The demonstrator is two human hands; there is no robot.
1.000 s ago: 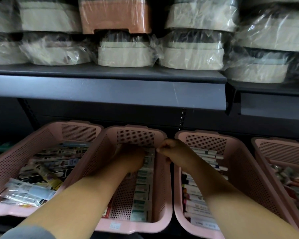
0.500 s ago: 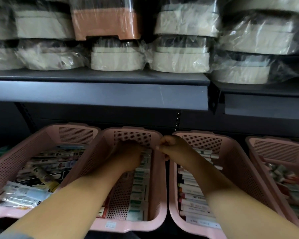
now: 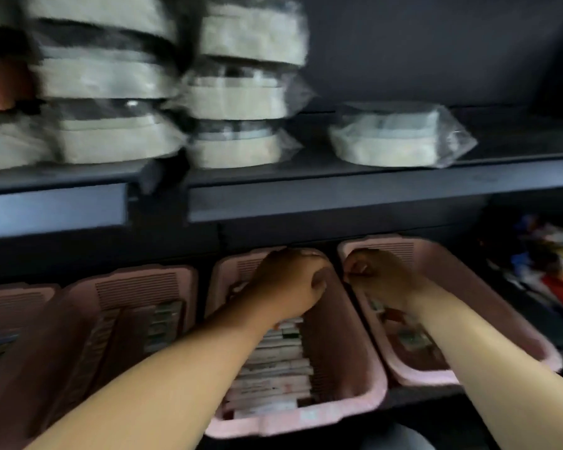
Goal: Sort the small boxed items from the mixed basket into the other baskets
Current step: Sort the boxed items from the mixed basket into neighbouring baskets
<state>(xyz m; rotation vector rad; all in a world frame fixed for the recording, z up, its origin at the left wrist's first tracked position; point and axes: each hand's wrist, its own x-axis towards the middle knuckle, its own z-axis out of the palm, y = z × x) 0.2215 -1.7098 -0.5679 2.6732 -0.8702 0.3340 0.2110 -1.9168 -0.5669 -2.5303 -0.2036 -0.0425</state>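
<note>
Dark shelving [image 3: 338, 206] | left hand [image 3: 290, 280], right hand [image 3: 382, 277] curled over baskets [image 3: 290, 422] | grips: cannot tell

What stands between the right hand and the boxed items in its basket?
Nothing visible: the right hand is at the far corner of the right pink basket, its boxed items uncovered below. Blur hides any contact.

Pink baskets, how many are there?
4. The far-left basket is cut off by the edge, the second basket is beside it, the third basket is under the left hand, the fourth basket under the right hand. More may hide off-frame.
</note>
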